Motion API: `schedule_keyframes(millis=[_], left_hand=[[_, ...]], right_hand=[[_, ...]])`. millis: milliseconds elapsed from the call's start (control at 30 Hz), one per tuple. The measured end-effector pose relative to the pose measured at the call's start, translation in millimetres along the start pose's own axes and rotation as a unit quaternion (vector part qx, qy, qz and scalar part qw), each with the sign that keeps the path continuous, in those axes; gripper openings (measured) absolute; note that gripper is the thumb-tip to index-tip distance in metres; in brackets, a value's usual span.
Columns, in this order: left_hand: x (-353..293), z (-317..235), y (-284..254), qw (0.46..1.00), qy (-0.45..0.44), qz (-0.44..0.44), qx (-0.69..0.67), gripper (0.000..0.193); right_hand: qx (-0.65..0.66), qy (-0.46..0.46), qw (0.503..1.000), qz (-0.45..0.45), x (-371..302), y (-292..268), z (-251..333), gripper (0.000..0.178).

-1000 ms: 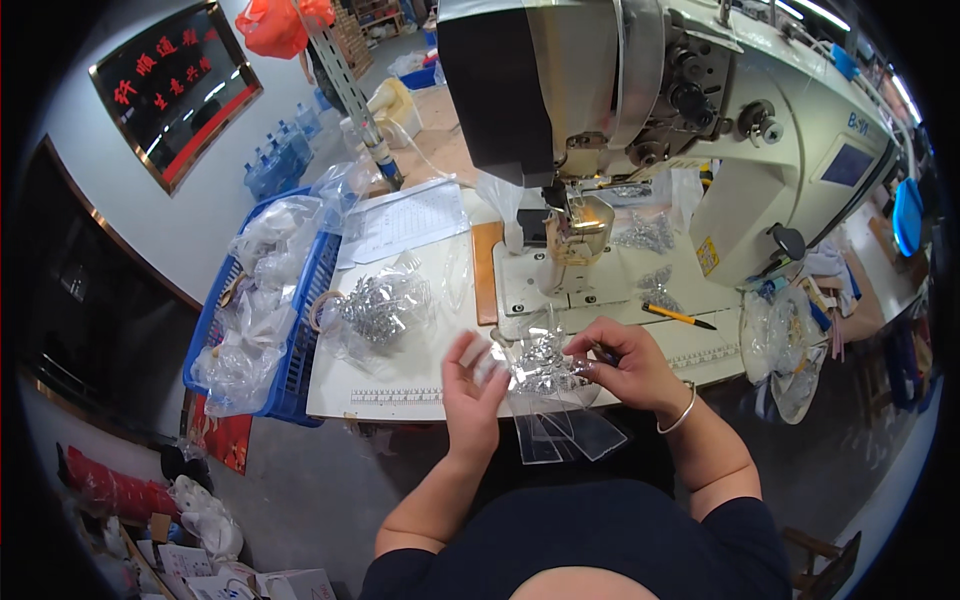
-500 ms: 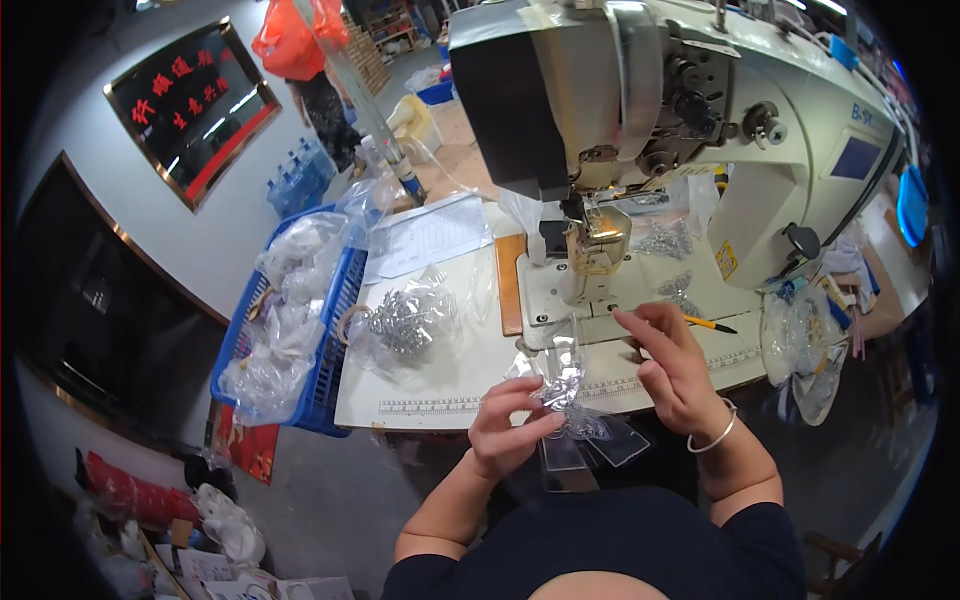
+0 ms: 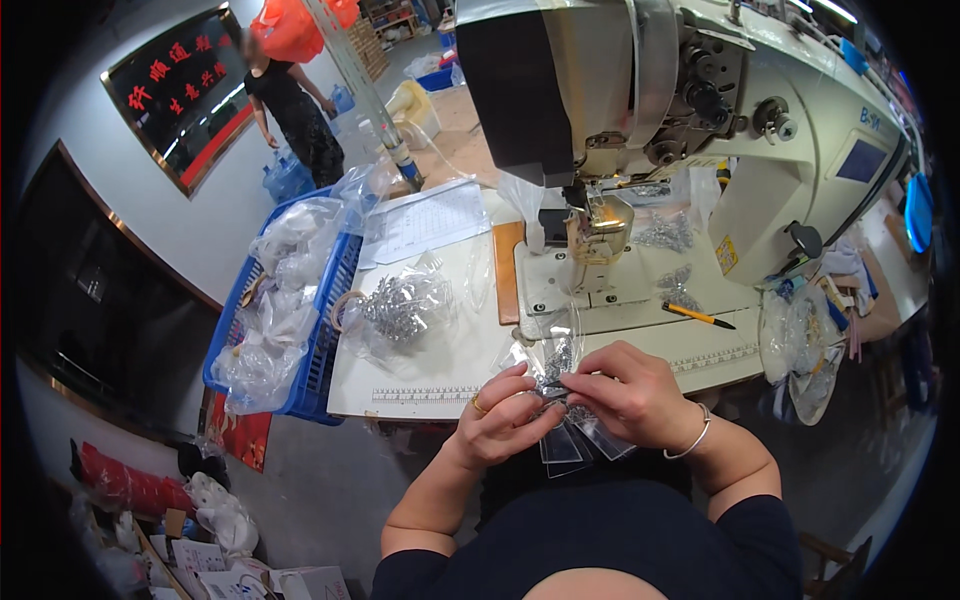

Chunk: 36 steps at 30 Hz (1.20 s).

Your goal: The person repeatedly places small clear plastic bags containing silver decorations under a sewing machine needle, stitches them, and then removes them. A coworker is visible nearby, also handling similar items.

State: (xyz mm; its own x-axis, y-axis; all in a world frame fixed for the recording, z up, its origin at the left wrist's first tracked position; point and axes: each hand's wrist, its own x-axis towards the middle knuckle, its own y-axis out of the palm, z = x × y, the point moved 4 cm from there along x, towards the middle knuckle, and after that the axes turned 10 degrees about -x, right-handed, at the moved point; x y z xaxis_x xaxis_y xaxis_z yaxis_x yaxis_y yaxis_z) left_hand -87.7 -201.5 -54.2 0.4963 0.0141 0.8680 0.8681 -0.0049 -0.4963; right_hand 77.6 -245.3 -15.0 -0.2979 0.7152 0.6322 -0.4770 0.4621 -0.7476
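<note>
Both my hands meet at the table's front edge, below the sewing machine's needle area (image 3: 600, 255). Between them is a bunch of clear plastic pieces (image 3: 562, 447) with shiny silver bits. My left hand (image 3: 497, 415) is closed around its left side, a ring on one finger. From the right, my right hand (image 3: 632, 398), with a bangle at the wrist, pinches at the bunch's middle. Something small and dark shows between the fingertips; I cannot make out what. Clear film (image 3: 556, 338) stretches from the bunch toward the machine plate.
A clear bag of silver pieces (image 3: 400, 305) lies left on the white table (image 3: 440, 385), near papers (image 3: 425, 225). A blue basket (image 3: 318, 375) of plastic bags stands at the left edge. A yellow pen-like tool (image 3: 698, 316) lies right. A person (image 3: 290, 105) stands at the back left.
My right hand has come left and down to the plastic bunch, meeting my left hand. The person at the back left has come into fuller view beside the blue water bottles.
</note>
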Motion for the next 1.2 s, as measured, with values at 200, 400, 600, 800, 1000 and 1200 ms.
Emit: schedule_keyframes(millis=[200, 400, 600, 800, 1000, 1200], left_hand=[[-1, -1, -1, 1.0, 0.0, 0.005, -0.004, 0.034], [-1, 1, -3, 1.0, -0.01, -0.004, -0.007, 0.034], [-2, 0, 0, 1.0, -0.006, -0.003, -0.008, 0.036], [2, 3, -4, 0.993, -0.079, -0.021, -0.083, 0.036], [-35, 46, -1, 0.738, -0.514, -0.168, -0.404, 0.023], [-47, 52, 14, 0.539, -0.594, -0.206, -0.561, 0.035]], right_hand=[[0.025, 0.023, 0.999, 0.003, -1, 6, -3, 0.021], [0.029, 0.029, 0.999, -0.012, -1, 5, 1, 0.021], [0.021, 0.032, 0.999, -0.014, -3, 6, 0, 0.02], [0.026, 0.05, 0.998, -0.034, -4, 7, -5, 0.019], [-0.049, 0.275, 0.96, -0.027, -33, 21, -75, 0.015], [-0.178, 0.348, 0.916, 0.09, -88, 51, -124, 0.018]])
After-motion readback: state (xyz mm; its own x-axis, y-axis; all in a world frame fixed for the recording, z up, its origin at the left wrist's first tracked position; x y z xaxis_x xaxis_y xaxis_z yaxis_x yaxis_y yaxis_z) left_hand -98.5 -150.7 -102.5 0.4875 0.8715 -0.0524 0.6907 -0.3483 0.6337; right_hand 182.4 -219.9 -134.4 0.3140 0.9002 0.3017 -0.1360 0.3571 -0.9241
